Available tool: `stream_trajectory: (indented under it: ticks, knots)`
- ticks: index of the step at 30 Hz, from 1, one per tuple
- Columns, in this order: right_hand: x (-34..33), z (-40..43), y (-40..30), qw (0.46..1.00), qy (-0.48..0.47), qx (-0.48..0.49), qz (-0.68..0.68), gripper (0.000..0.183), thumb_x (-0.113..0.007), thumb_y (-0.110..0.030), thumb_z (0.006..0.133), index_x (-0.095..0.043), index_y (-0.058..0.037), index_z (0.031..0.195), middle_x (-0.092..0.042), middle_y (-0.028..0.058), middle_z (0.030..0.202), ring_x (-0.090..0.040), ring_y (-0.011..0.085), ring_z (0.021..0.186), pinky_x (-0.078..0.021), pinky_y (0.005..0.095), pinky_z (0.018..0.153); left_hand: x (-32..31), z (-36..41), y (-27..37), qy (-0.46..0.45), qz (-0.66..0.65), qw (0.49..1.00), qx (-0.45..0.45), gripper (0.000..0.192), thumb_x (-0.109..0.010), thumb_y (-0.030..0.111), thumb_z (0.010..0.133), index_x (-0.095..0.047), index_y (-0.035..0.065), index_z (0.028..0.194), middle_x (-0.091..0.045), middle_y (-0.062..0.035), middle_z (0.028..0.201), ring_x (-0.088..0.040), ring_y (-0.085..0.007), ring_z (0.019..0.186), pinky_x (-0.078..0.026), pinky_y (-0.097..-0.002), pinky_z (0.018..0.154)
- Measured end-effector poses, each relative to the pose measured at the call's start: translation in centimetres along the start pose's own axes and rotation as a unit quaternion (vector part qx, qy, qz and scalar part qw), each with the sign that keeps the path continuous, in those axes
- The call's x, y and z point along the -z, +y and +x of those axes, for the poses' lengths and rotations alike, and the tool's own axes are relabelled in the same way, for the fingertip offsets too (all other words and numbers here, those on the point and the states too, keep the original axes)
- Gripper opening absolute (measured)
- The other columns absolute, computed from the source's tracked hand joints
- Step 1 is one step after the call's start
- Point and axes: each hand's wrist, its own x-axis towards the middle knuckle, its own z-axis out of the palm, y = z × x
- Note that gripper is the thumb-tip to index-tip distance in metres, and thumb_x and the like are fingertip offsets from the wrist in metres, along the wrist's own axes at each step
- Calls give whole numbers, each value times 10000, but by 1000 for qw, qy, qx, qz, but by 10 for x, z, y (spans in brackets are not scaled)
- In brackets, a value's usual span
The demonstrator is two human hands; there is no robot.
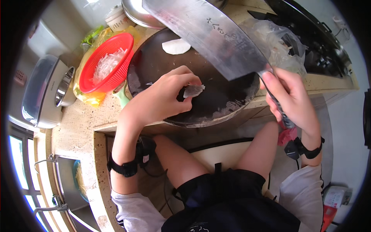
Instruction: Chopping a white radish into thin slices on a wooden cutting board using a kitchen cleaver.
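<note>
My right hand (289, 92) grips the handle of a broad Chinese cleaver (211, 34), its blade raised above the round dark cutting board (229, 95). Between the thumb and fingers of my left hand (159, 92) is a small bunch of pale cut vegetable (193, 91), partly hidden by the fingers. It is over the near middle of the board; I cannot tell whether it touches the surface. A white half-round vegetable slice, perhaps radish (176, 46), lies flat on the board's far side, close to the blade's edge in view. A few small scraps cling to the board.
Left of the board, a red plastic colander (129, 40) holds white shreds (108, 65). A green-handled tool (123, 95) lies beside it. A clear plastic bag (278, 43) sits right, near the black cooktop (327, 55). A metal bowl (66, 87) and sink (66, 179) are farther left.
</note>
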Motion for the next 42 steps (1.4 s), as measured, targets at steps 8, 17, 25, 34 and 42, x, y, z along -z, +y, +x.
stream_trajectory:
  ticks: [8, 17, 25, 34, 42]
  knots:
    - [4, 14, 33, 999, 18, 49, 8, 358, -519, -312, 976, -497, -44, 739, -412, -40, 491, -401, 32, 386, -314, 230, 363, 17, 37, 28, -176, 126, 959, 183, 430, -699, 151, 670, -528, 55, 1053, -559, -101, 920, -535, -253, 956, -458, -342, 821]
    - [-4, 3, 43, 981, 57, 166, -87, 271, -574, -202, 937, -484, 3, 787, -466, 156, 499, -525, 269, 423, -351, 380, 426, 13, 39, 31, -166, 166, 961, 147, 367, -708, 112, 652, -545, 28, 969, -547, -120, 920, -567, -276, 871, -491, -351, 756]
    - [-21, -6, 49, 980, 80, 158, -87, 128, -577, -118, 917, -523, -5, 889, -472, 151, 559, -493, 290, 458, -364, 354, 463, 8, 36, 27, -151, 202, 961, 109, 265, -642, 82, 681, -539, 23, 918, -576, -147, 916, -576, -346, 909, -481, -405, 773]
    - [-38, -13, 42, 978, 112, 133, -112, 133, -583, -109, 912, -512, -7, 862, -479, 139, 527, -530, 293, 446, -372, 355, 431, 28, 44, 34, -232, 116, 941, 215, 140, -626, 103, 716, -583, 32, 830, -608, -149, 854, -584, -338, 921, -480, -400, 773]
    - [-25, -9, 74, 989, 118, 61, -65, 76, -559, -95, 914, -576, -38, 868, -443, 72, 484, -453, 166, 368, -306, 302, 396, 40, 42, 21, -236, 102, 951, 170, 155, -646, 162, 749, -597, 40, 832, -575, -123, 847, -579, -306, 910, -480, -384, 737]
